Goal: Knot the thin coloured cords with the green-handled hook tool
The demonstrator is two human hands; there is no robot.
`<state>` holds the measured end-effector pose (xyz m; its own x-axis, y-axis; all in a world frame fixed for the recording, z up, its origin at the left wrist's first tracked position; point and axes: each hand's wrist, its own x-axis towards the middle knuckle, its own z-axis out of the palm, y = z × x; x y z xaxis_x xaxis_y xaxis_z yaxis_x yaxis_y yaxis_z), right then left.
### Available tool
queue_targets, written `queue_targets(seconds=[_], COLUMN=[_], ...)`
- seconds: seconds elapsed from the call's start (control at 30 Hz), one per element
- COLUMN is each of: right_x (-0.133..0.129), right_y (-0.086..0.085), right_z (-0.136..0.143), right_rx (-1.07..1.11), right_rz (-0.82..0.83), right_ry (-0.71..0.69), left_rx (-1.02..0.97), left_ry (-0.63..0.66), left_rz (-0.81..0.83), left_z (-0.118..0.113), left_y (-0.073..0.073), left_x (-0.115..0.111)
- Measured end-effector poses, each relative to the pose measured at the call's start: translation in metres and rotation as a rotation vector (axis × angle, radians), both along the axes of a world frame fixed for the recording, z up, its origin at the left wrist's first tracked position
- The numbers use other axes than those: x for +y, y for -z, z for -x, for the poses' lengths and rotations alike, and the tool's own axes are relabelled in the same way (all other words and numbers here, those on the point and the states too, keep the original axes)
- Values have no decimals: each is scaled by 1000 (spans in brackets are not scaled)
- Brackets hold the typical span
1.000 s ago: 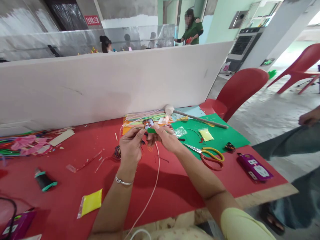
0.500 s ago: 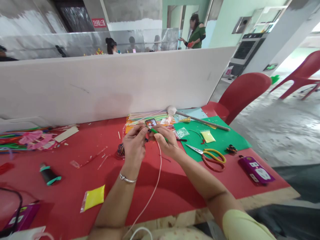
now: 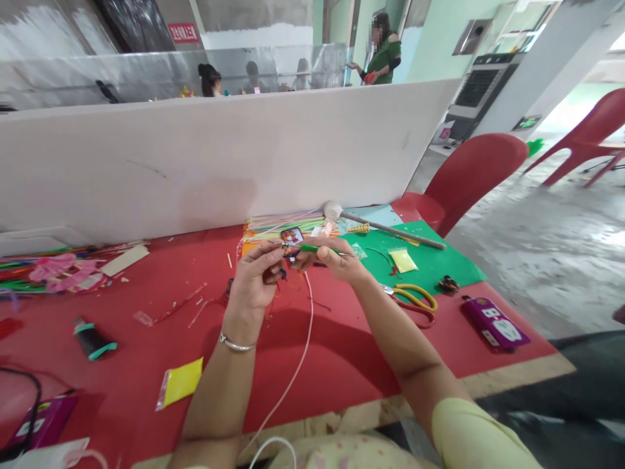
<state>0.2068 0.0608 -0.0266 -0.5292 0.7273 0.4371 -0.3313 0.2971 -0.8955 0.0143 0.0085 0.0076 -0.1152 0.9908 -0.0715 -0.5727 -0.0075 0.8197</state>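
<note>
My right hand [image 3: 336, 259] is closed around a slim tool with a green handle [image 3: 310, 248]; a thin metal shaft sticks out past the fingers on the right. The other end of that tool reaches to the fingertips of my left hand [image 3: 258, 273]. Those fingers are pinched on a small dark piece with coloured bits [image 3: 291, 253], too small to name. Just behind the hands, a phone [image 3: 291, 236] with a lit picture lies at the table's back. A pale cable [image 3: 308, 326] runs from under the hands toward my lap.
Scissors [image 3: 413, 303], a yellow packet [image 3: 403, 260] and a green sheet [image 3: 463, 268] are at right, near a purple power strip [image 3: 495, 324]. Left are a black-and-teal tool [image 3: 94, 340], another yellow packet [image 3: 181, 384] and coloured sticks [image 3: 19, 277]. A white partition [image 3: 195, 163] stands behind.
Both hands have spread slightly apart, and the green-handled tool has turned from slanted to nearly level. My right forearm now covers part of the scissors. The view has shifted a little.
</note>
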Motion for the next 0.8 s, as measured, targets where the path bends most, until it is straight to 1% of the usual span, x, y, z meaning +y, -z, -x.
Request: queue_targets(seconds=[0.17,0.3,0.4,0.53,0.67,0.73,0.8], right_x=[-1,-1,-1,-1,-2,-3,-4], right_y=[-7,-6,-4,-4,-3,-3,-3], right_z=[-9,-12,-11,-9,-5,-1,5], right_rx=[-7,0,3,18,34,41,36], right_rz=[-45,-17,17,54,49,10,-97], right_ry=[-20,-54,-62,-89,-127,-90,6], left_rx=[-17,-46,-62,-68,-63,-42,-24], left_ry=[56,119,144,101,40,0,-35], left_rz=[39,35,-5,-38,-45,-49,-48], left_z=[4,5,3,-2,-5,-7,-8], left_y=[-2,2,5,4,2,3,4], left_x=[-2,-2,0,0,-1,-2,-2])
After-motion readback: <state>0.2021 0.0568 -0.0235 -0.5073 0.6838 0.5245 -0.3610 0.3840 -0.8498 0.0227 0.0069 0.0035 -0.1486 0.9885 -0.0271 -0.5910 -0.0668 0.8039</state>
